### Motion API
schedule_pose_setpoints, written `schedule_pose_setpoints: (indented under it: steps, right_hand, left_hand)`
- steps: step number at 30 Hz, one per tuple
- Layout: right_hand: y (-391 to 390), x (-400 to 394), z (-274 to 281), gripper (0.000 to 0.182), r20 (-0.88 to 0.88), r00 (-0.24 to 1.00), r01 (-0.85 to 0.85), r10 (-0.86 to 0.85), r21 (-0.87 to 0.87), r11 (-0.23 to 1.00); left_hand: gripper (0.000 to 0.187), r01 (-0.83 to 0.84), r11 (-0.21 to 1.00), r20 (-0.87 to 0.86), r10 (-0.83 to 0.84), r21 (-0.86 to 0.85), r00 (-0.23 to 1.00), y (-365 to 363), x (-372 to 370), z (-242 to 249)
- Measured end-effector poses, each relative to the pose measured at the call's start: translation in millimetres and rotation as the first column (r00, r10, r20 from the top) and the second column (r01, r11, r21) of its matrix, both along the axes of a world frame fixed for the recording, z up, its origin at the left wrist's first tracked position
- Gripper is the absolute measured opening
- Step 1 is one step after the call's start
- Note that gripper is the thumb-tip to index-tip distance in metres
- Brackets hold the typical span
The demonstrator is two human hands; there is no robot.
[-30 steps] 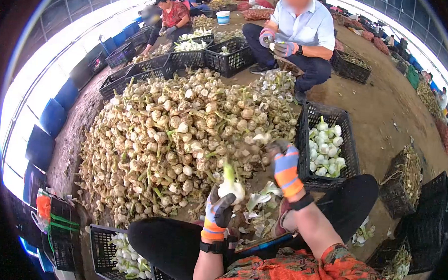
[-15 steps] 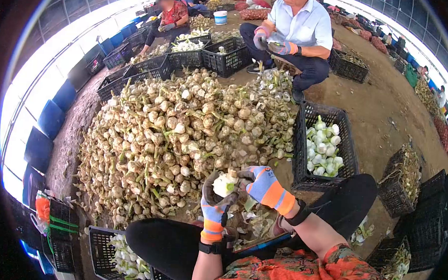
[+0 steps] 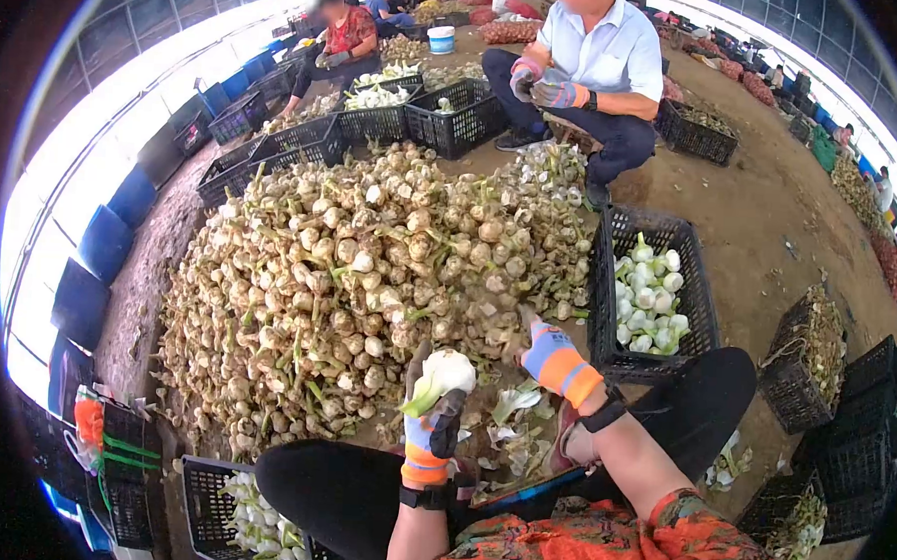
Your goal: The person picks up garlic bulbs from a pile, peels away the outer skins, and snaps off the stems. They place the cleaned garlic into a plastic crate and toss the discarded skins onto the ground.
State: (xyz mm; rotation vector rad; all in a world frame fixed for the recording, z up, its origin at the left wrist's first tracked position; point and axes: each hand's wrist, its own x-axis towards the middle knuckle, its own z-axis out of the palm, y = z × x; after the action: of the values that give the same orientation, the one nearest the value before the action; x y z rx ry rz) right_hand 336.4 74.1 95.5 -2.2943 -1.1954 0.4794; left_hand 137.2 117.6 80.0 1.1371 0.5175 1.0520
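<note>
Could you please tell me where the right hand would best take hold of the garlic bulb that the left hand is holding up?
Probably by the green stalk stub, coming from below: the left hand cups the bulb from beneath, stalk slanting down-left and free. The right hand is away.

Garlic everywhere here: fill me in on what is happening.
A seated person's gloved left hand holds up a white peeled garlic bulb, while the right hand reaches toward the big garlic pile. A black crate on the right holds cleaned bulbs. Across the pile, a co-worker in a blue shirt handles garlic too.
</note>
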Motion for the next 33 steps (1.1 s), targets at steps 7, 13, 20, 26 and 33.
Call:
schedule_pose_setpoints:
  steps: [7,13,20,26,33]
  right_hand:
    - [-7.9,-36.3,60.3,0.060,-0.446,0.762,-0.197,0.469,0.531,0.824]
    - [0.9,-49.9,61.1,0.071,0.151,0.888,-0.454,0.435,0.132,0.881]
    - [-1.1,-40.2,61.3,0.068,-0.156,0.913,-0.333,0.377,0.250,0.909]
    - [21.4,-15.4,-35.0,0.042,-0.332,0.909,-0.011,0.254,0.589,0.808]
    - [-9.5,-43.4,23.3,0.042,-0.475,0.757,-0.081,0.449,0.613,0.786]
  left_hand:
    - [0.071,0.155,0.966,0.224,-0.107,-0.208,0.969,0.5,3.3,7.6]
    - [0.065,-0.039,0.961,-0.108,0.071,0.274,0.992,-2.4,8.4,-1.7]
    - [0.068,0.031,0.990,0.214,-0.001,-0.138,0.977,-9.0,8.9,16.9]
    - [0.061,-0.013,0.999,0.088,0.017,-0.039,0.996,-5.7,8.9,20.3]
    - [0.059,0.022,0.998,0.066,-0.026,0.061,0.997,3.9,14.4,-6.3]
